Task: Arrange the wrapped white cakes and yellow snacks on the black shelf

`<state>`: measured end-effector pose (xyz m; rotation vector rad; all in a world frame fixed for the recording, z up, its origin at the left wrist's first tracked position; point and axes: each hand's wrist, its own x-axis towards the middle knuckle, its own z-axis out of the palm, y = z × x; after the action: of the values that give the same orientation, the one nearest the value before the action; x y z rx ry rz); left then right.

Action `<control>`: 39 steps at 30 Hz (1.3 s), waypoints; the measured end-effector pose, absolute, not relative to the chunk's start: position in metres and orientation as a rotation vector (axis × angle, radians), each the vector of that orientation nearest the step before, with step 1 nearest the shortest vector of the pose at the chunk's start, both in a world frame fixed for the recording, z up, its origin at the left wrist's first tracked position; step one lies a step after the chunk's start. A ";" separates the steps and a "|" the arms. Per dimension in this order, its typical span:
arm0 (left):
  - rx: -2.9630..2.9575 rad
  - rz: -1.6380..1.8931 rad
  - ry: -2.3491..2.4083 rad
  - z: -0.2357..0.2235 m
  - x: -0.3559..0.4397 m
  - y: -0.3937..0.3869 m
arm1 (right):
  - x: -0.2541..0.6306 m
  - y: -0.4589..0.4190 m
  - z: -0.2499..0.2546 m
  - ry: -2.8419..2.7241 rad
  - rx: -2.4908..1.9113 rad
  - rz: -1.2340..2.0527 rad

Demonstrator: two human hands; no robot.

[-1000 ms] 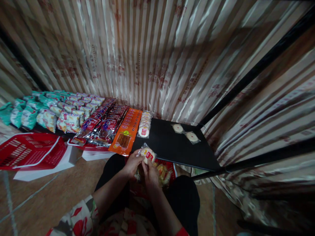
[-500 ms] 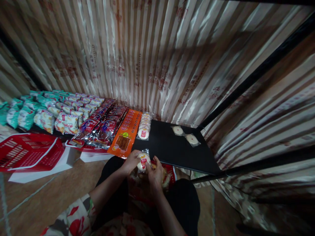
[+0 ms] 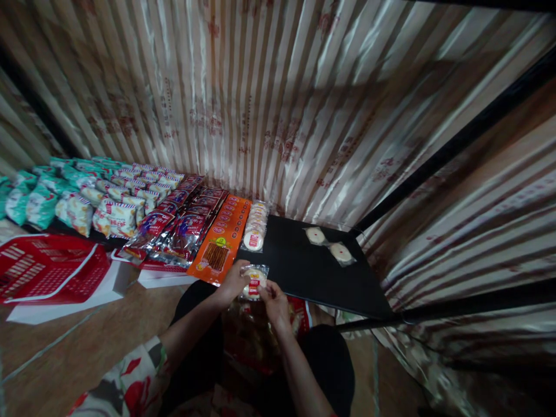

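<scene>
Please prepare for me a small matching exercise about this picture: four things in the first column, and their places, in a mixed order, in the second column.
Things:
1. Orange packet
2. Red basket
3. Round snack with a red label
4. Two round snacks with a red dot

Places:
A. At the fingers of the left hand and right hand
B. On the right part of the black board
C. Between dark red packets and a row of round snacks
D. At the far left, in front of the snack rows

Right pairs: 1-C, 2-D, 3-A, 4-B

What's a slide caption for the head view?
Left hand and right hand hold a wrapped round cracker before a black shelf bearing packaged snacks.
</scene>
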<state>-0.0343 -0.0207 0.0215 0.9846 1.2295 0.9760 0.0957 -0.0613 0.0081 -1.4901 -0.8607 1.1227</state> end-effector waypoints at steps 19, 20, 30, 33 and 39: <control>1.649 0.984 1.389 0.006 -0.014 -0.032 | 0.103 0.007 -0.013 -0.989 -1.592 0.933; 1.670 0.962 1.384 0.004 -0.014 -0.031 | 0.103 0.009 -0.013 -1.013 -1.617 0.912; 1.752 0.874 1.420 -0.004 -0.012 -0.018 | 0.099 0.027 -0.013 -1.167 -1.729 0.671; 1.751 0.887 1.431 -0.006 -0.013 -0.013 | 0.099 0.032 -0.013 -1.166 -1.734 0.651; 1.827 0.844 1.454 -0.009 -0.014 -0.005 | 0.099 0.038 -0.012 -1.156 -1.743 0.658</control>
<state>-0.0144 -0.0045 -0.0085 1.8271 1.4539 0.8442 0.0988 0.0377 -0.0124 -1.7426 -1.1562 0.6577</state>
